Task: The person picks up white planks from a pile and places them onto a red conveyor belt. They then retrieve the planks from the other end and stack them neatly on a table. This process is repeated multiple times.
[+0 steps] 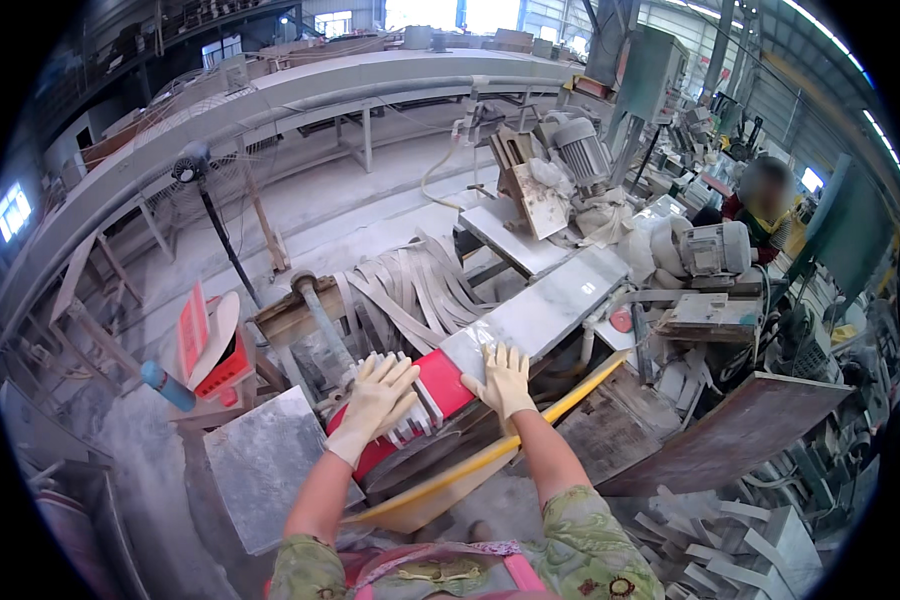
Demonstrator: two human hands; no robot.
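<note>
My left hand point(373, 402), in a cream glove, lies with fingers outstretched over a row of narrow pale strips point(422, 404). The strips sit side by side across a red belt-like surface point(446, 382). My right hand point(503, 382), gloved the same, has its fingers spread on the near end of a glossy white, grey-veined slab point(545, 312). That slab lies flat along the machine bed, beyond the red surface. Neither hand is wrapped round anything. The left palm hides part of the strips.
A yellow bar point(585, 392) crosses between me and the bed. Motors point(715, 248) stand along its far right side. A grey board point(275, 465) and red crate point(222, 362) are at left. Long pale strips point(410, 290) hang behind. Another person point(765, 210) is far right; offcuts point(730, 540) lie near right.
</note>
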